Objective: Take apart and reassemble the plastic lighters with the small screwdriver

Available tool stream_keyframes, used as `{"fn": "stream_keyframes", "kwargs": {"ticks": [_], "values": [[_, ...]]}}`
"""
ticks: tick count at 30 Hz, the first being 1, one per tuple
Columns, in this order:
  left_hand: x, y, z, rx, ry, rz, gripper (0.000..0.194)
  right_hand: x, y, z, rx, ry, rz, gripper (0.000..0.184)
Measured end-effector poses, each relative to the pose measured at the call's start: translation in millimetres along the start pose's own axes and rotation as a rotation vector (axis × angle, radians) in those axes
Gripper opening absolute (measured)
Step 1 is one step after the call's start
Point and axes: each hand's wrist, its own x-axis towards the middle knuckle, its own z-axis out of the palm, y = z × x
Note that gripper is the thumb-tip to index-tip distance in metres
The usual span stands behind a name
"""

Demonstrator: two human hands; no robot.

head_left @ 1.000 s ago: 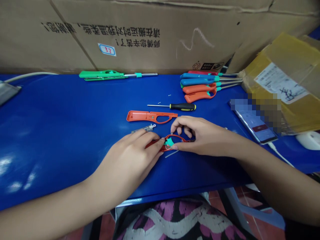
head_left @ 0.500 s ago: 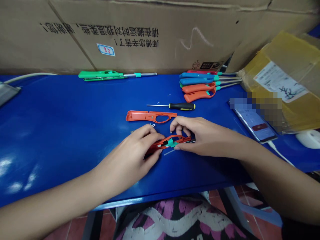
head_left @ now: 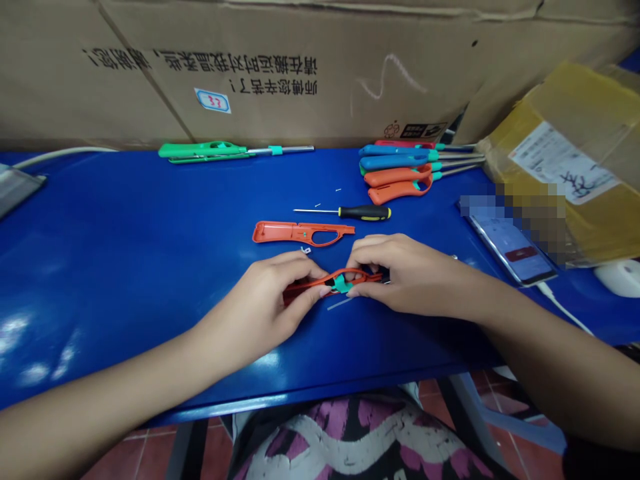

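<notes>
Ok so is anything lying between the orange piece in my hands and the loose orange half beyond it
Yes: a small part, only its pale tip showing, lies between the held orange piece and the loose orange half, just beyond the left hand. No other loose thing is visible in that gap.

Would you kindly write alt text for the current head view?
A person's left hand and right hand hold an orange casing with a green part at a blue table. Beyond lie an orange half shell, a screwdriver and several long-stemmed lighters.
</notes>
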Motion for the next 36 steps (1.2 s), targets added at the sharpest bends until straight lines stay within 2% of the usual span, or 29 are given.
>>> {"fn": "stream_keyframes", "kwargs": {"ticks": [10,15,19,22,28,30,34,36], "values": [[2.4,0.1,-0.9,-0.056,-0.018,-0.115,0.018,-0.2,2.2,1.4,-0.005,0.048,-0.003,0.011],[3.2,0.0,-0.7,-0.070,-0.018,-0.129,0.018,0.2,4.2,4.0,0.012,0.072,-0.034,0.016],[3.2,-0.1,-0.4,-0.066,-0.031,-0.097,0.022,3.2,3.9,6.4,0.108,0.123,-0.056,0.017],[2.7,-0.6,0.7,-0.064,-0.035,-0.054,0.024,6.3,3.2,9.6,0.139,0.157,-0.072,0.011],[1.4,-3.4,2.5,-0.065,-0.020,-0.032,0.023,10.5,1.1,18.5,0.179,0.178,-0.001,0.009],[1.0,-4.3,1.7,-0.066,-0.017,-0.027,0.024,11.8,2.2,19.1,0.167,0.208,-0.024,0.009],[1.0,-5.9,-0.2,0.067,0.007,0.068,0.026,8.9,9.4,6.8,0.158,0.273,-0.049,0.019],[1.1,-6.7,0.1,0.192,0.053,0.146,0.031,2.4,14.9,-6.3,0.132,0.231,0.004,0.024]]}}
